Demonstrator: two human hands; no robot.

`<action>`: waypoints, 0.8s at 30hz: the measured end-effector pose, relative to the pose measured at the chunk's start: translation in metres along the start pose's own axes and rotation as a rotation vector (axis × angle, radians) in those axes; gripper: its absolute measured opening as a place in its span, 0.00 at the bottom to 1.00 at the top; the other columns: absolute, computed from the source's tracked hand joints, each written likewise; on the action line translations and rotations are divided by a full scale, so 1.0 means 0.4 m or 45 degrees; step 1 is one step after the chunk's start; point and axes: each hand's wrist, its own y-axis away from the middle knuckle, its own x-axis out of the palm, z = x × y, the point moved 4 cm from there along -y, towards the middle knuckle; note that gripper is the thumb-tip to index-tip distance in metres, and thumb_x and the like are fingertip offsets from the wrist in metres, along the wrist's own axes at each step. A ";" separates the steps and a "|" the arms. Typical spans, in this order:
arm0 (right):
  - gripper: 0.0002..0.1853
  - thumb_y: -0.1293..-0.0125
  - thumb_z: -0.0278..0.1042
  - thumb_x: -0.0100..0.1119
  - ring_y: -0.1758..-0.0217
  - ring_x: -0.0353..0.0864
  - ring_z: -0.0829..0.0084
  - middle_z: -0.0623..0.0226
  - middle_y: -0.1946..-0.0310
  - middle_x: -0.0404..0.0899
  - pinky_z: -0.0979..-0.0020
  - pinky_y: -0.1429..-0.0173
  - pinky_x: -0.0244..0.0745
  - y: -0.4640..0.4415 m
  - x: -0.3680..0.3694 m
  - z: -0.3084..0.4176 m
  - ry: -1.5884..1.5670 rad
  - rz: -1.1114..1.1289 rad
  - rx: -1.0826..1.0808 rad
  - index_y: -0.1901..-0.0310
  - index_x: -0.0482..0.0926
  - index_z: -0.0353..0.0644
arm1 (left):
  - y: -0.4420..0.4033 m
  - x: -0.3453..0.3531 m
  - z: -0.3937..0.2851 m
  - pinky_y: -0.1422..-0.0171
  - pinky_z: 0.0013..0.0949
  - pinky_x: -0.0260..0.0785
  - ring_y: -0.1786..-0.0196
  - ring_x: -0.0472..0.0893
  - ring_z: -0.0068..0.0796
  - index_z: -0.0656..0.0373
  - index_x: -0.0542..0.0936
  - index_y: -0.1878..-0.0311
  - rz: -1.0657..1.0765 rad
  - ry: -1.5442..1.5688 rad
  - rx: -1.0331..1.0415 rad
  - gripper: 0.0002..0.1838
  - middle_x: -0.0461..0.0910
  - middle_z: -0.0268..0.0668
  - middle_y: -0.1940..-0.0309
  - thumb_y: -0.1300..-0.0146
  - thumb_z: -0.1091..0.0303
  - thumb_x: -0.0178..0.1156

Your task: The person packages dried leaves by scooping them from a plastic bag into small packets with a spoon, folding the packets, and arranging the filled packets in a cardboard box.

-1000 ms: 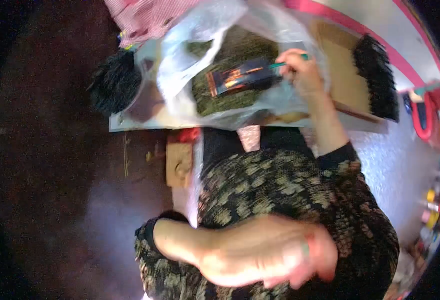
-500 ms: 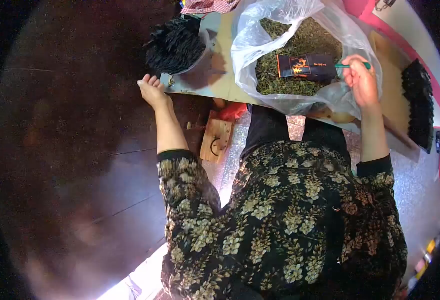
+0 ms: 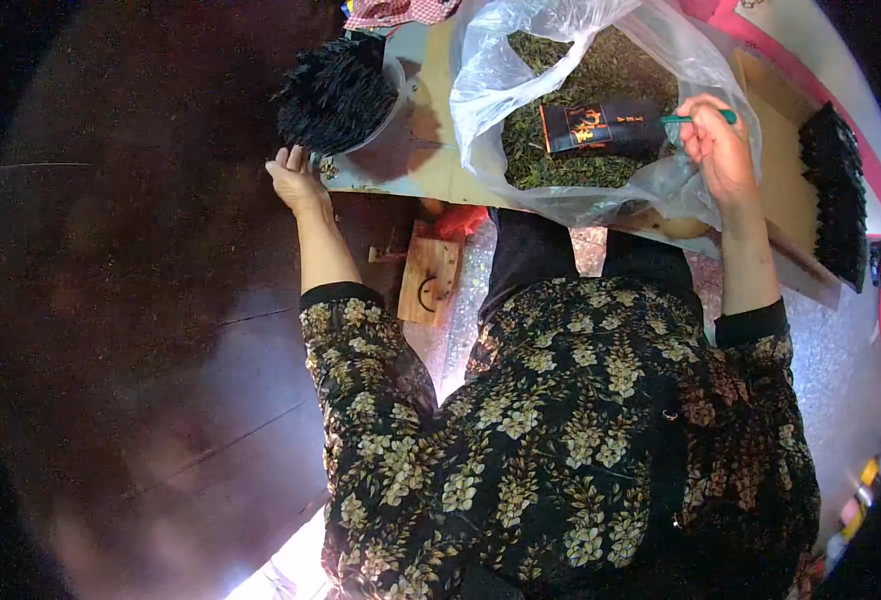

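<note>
My right hand (image 3: 717,145) is closed round a thin green handle (image 3: 682,119); the far end of that tool is hidden. At the handle's left end is a black tea packet (image 3: 632,127) with orange lettering, lying over the loose dried tea leaves (image 3: 570,172) in a clear plastic bag (image 3: 477,95). On the left, my left hand (image 3: 298,182) is at the table edge, just below a heap of black packets (image 3: 330,95) in a clear tub (image 3: 397,85). Its fingers point up toward the heap, slightly apart, with nothing visible in them.
A row of black packets (image 3: 835,195) stands along a cardboard box (image 3: 792,160) on the right. Red checked cloth (image 3: 400,10) lies at the table's far edge. Below the table are a wooden stool (image 3: 430,275) and a red bag (image 3: 460,220).
The view has shifted slightly. My left hand has come closer to the heap of black packets. My right hand keeps hold of the green handle, and the tea packet has tilted a little.
</note>
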 end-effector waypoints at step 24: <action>0.06 0.39 0.30 0.54 0.85 0.67 0.83 0.69 0.83 0.75 0.80 0.82 0.57 0.001 0.036 0.021 -0.171 -0.005 0.043 0.68 0.79 0.39 | 0.658 0.585 -0.144 0.42 0.44 0.66 0.45 0.73 0.49 0.64 0.70 0.43 1.240 -1.242 1.380 0.39 0.75 0.48 0.50 0.59 0.61 0.75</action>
